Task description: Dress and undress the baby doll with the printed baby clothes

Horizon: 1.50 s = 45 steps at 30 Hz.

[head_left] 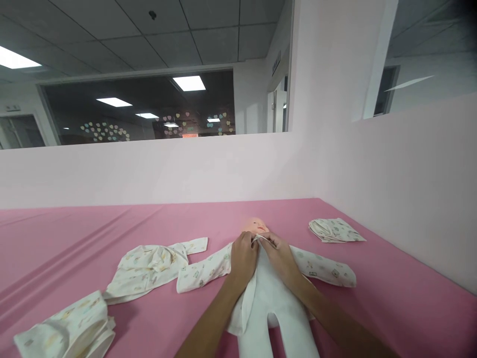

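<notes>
A baby doll (pixel 278 293) with a white cloth body lies on its back, head away from me and legs toward me. Its arms are inside the sleeves of a white printed baby shirt (pixel 208 268), which hangs open over the belly. At the doll's neck, my left hand (pixel 245 253) pinches the shirt's collar edge. Close beside it, my right hand (pixel 278 256) is closed on the same collar from the other side. The fingertips and part of the doll's chin are hidden behind the hands.
A crumpled printed baby shirt (pixel 149 271) lies left of the doll. Nearer me sits a folded printed garment (pixel 70 328). Another folded printed garment (pixel 335 230) rests at the far right. A pink sheet (pixel 149 223) covers the surface, bounded by white walls (pixel 167 174) behind and right.
</notes>
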Each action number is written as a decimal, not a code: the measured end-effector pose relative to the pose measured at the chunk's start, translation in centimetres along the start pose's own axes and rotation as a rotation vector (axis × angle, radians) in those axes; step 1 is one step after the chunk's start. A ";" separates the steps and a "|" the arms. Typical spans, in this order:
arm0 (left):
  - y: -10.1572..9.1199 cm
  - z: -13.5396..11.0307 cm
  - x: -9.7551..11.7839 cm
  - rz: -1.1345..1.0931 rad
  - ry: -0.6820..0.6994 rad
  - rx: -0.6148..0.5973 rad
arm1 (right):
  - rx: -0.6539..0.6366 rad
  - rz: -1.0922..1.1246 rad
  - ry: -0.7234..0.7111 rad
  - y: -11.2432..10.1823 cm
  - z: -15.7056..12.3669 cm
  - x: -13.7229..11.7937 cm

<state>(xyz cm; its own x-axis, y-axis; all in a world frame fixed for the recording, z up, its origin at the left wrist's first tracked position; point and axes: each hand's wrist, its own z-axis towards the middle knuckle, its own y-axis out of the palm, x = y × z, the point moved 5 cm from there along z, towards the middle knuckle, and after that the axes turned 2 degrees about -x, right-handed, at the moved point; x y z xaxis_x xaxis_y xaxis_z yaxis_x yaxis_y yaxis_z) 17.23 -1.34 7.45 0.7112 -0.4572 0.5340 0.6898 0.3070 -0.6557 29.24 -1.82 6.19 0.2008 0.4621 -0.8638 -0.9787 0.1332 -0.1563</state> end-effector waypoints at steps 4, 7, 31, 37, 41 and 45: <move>0.0 -0.1 -0.1 -0.006 -0.013 0.017 | -0.007 -0.123 -0.074 0.2 -0.3 0.3; -0.2 -0.1 -0.1 -0.152 -0.045 -0.041 | -0.022 -0.264 -0.103 0.3 -0.7 0.0; -0.3 0.6 -1.3 -0.519 -0.257 -0.217 | -0.018 -0.576 -0.191 0.9 -1.6 -0.7; -1.2 -0.6 -0.5 -0.421 -0.242 -0.211 | 0.010 -0.591 -0.179 0.1 -1.7 -0.4; -2.8 -3.0 0.8 -0.055 -0.146 -0.186 | 0.007 -0.727 -0.116 -2.0 -3.2 -0.7; -3.2 -4.4 1.5 0.060 -0.189 -0.212 | 0.013 -0.819 -0.063 -3.7 -4.4 -0.9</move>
<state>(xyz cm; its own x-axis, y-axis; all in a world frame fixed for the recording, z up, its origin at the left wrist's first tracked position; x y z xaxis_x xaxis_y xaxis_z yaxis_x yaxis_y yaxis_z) 15.56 -6.66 8.01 0.7760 -0.2742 0.5680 0.6163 0.1381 -0.7753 32.48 -6.62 5.41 0.8537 0.2626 -0.4497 -0.5205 0.4592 -0.7199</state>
